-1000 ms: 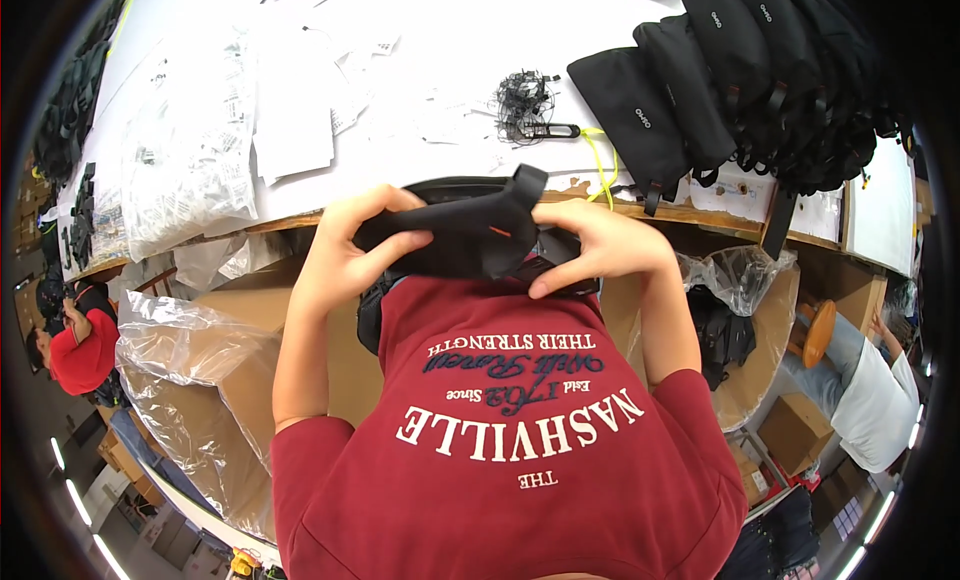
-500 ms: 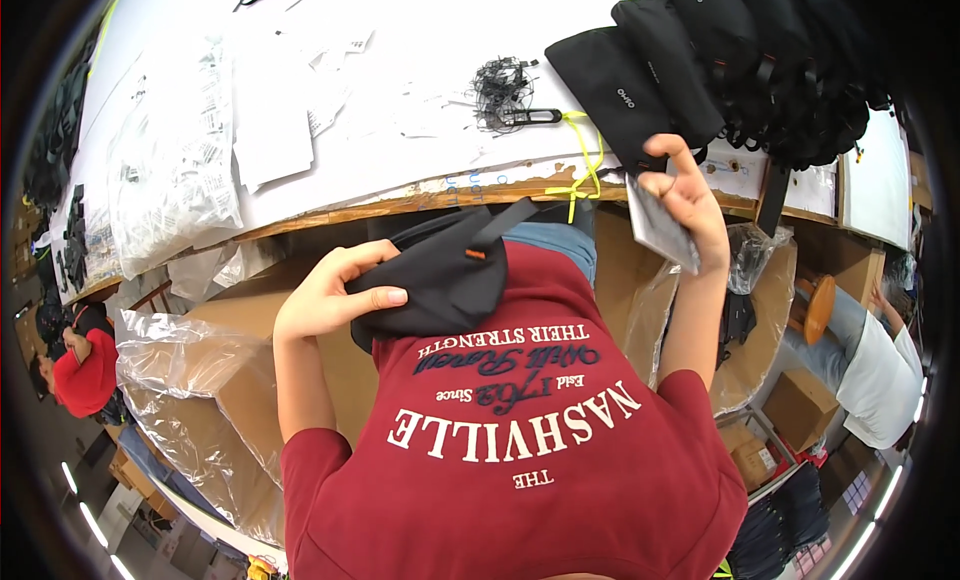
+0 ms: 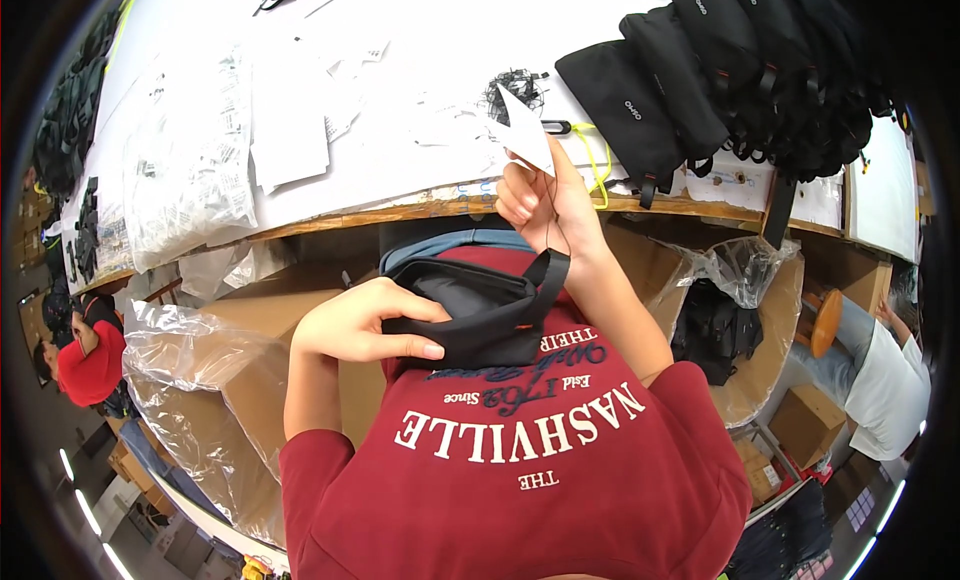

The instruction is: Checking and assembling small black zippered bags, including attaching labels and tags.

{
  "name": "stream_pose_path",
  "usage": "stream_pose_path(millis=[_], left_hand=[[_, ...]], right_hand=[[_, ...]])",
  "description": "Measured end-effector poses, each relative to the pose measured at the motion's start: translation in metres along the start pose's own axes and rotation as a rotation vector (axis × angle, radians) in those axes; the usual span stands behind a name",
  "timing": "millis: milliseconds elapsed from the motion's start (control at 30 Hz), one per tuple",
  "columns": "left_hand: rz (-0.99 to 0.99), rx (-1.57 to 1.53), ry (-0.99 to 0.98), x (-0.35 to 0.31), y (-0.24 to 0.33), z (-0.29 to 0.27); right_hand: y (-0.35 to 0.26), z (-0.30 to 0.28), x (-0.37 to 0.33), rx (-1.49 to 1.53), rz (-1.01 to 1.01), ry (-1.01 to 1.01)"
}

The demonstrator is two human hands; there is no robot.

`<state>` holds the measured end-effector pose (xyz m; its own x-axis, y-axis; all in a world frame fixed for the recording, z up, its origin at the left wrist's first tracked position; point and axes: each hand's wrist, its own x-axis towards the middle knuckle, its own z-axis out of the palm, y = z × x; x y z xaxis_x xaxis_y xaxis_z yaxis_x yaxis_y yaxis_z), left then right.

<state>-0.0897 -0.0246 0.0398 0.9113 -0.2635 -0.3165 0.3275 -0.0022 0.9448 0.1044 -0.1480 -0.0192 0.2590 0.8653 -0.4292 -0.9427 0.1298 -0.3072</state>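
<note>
Against my red shirt, my left hand (image 3: 365,322) grips a black fabric pouch (image 3: 470,330) by its side, thumb outside and fingers at the rim. The pouch's mouth gapes upward and shows a dark lining. A black strap loop (image 3: 549,280) with a small orange mark stands at its right end. Just above the pouch, at the table's front edge, my right hand (image 3: 548,202) pinches a white folded card (image 3: 527,130). A thin dark string hangs down from that hand toward the strap loop; whether it is tied there I cannot tell.
Several black pouches (image 3: 625,110) lie stacked at the table's right. Behind the card are tangled black strings (image 3: 515,92) and a black-handled tool (image 3: 557,127) on a yellow cord. Plastic bags (image 3: 195,160) and papers lie left. Plastic-lined cartons (image 3: 735,350) stand below; people are at both sides.
My right hand has moved left with the card, from beside the stacked pouches to above the held pouch. The held pouch has turned, so its open mouth now shows.
</note>
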Motion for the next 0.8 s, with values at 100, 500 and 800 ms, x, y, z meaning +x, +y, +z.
stream_pose_path(millis=[100, 500, 800], left_hand=[[0.025, 0.015, 0.031, -0.001, -0.001, 0.003], [-0.011, 0.090, 0.066, -0.003, 0.010, 0.001], [0.028, 0.457, 0.478, -0.001, 0.023, 0.003]], right_hand=[[-0.006, 0.015, -0.013, -0.280, 0.005, 0.166], [-0.010, 0.012, -0.021, -0.413, -0.063, 0.268], [-0.039, 0.022, -0.016, -0.865, -0.638, 0.112]])
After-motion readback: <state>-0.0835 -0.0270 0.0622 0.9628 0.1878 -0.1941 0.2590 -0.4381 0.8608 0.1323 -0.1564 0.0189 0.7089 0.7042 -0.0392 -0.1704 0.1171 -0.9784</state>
